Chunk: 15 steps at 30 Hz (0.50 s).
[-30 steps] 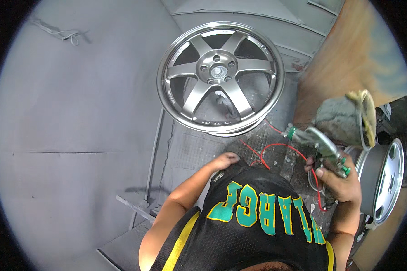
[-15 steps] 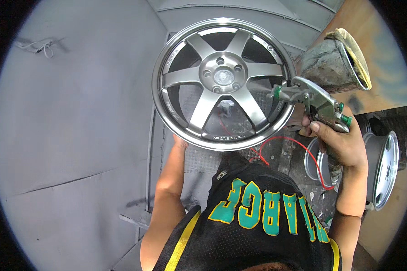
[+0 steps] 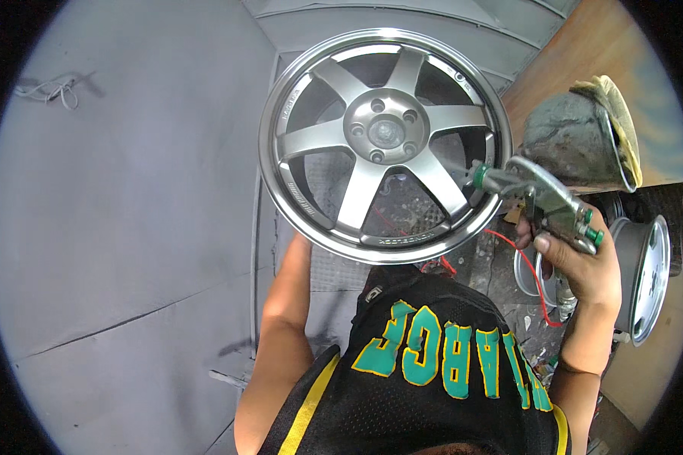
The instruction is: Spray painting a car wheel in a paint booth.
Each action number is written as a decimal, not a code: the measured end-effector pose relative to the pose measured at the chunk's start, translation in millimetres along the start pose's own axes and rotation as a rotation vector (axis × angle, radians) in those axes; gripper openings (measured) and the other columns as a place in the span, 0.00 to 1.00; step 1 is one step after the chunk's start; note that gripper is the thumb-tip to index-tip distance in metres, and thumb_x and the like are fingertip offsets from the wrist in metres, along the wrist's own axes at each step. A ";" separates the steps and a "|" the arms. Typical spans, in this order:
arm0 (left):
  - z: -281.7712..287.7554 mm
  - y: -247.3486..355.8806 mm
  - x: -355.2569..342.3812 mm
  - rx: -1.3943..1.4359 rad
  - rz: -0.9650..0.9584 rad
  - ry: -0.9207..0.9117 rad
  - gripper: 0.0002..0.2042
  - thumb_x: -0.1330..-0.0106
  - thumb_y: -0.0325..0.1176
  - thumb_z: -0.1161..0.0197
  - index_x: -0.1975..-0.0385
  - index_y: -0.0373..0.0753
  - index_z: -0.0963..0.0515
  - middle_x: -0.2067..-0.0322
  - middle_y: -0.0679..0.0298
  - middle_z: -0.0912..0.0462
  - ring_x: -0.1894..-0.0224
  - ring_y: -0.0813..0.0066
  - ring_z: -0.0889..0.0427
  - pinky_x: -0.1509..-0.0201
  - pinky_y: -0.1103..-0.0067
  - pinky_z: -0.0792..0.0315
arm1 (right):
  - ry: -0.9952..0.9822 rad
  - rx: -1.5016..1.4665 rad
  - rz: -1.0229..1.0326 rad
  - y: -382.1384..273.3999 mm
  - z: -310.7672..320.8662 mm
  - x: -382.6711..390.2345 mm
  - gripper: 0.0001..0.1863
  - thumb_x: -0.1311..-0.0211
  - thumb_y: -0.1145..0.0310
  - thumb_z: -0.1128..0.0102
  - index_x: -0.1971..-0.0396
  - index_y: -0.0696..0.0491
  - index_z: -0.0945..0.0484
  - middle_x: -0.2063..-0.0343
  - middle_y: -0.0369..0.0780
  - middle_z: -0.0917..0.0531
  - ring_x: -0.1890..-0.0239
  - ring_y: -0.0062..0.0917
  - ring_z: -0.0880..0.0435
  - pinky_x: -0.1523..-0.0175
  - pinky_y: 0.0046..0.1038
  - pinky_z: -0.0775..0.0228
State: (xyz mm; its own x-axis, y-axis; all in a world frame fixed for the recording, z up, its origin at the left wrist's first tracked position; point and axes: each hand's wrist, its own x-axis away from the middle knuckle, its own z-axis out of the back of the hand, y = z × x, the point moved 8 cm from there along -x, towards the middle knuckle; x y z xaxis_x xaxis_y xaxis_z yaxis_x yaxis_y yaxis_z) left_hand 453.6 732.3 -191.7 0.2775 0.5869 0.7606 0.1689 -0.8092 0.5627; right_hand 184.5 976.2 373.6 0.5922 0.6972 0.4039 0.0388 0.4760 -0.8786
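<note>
A silver alloy wheel [image 3: 364,193] with several spokes and a polished lip faces up in front of me. My left hand [image 3: 300,241] is at its lower-left rim, with the fingers hidden behind it. My right hand [image 3: 577,262] grips a metal spray gun [image 3: 550,199] with green knobs, a finger near the trigger. The green nozzle points left at the wheel's right-hand spokes, and a faint mist shows in front of it. Just above the gun is a paint-crusted cup [image 3: 569,140] with a yellowish cloth-like lining over its rim; their joint is not clear.
Grey panels [image 3: 129,189] rise on the left, with a thin wire loop [image 3: 57,91] on them. More wheels [image 3: 649,280] stand at the right, beside a brownish board [image 3: 664,129]. A red hose [image 3: 537,280] runs across the stained, littered floor below.
The wheel looks slightly larger and a little further right. My right hand, the spray gun and the cup have shifted right and down. The view has also shifted slightly.
</note>
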 end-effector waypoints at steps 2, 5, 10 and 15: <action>8.1 -2.1 8.1 -0.007 -0.002 -0.004 0.19 0.26 0.41 0.50 0.42 0.37 0.30 0.49 0.60 0.21 0.48 0.66 0.22 0.45 0.68 0.27 | -0.070 -0.022 -0.002 -1.8 -16.2 1.6 0.22 0.45 0.77 0.30 0.50 0.63 0.24 0.64 0.41 0.14 0.61 0.23 0.16 0.52 0.25 0.25; 25.9 -16.3 28.6 -0.022 0.002 -0.016 0.19 0.26 0.41 0.50 0.41 0.37 0.30 0.48 0.60 0.21 0.47 0.65 0.22 0.44 0.68 0.27 | 0.045 0.041 0.059 -0.7 -20.6 5.6 0.23 0.46 0.74 0.30 0.51 0.64 0.26 0.64 0.44 0.15 0.62 0.26 0.17 0.56 0.26 0.24; 43.0 -53.8 72.0 -0.023 -0.003 -0.041 0.20 0.26 0.41 0.50 0.40 0.37 0.31 0.47 0.59 0.22 0.45 0.65 0.23 0.42 0.67 0.28 | 0.218 0.179 0.066 7.4 14.6 10.9 0.23 0.43 0.77 0.32 0.47 0.62 0.28 0.61 0.42 0.15 0.60 0.24 0.17 0.55 0.25 0.25; 12.8 -82.6 123.3 -0.016 0.124 -0.163 0.22 0.25 0.41 0.51 0.37 0.38 0.35 0.43 0.58 0.25 0.42 0.63 0.26 0.37 0.67 0.31 | 0.230 0.216 -0.031 9.2 26.0 25.0 0.25 0.42 0.79 0.33 0.45 0.61 0.29 0.59 0.43 0.15 0.57 0.24 0.17 0.50 0.26 0.25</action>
State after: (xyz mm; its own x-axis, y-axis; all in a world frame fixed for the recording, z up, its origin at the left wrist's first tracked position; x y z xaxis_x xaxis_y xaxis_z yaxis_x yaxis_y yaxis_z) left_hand 486.0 871.1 -148.6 0.4447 0.4691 0.7630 0.1092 -0.8739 0.4736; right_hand 178.7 1012.0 382.3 0.7612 0.5526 0.3395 -0.0975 0.6151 -0.7824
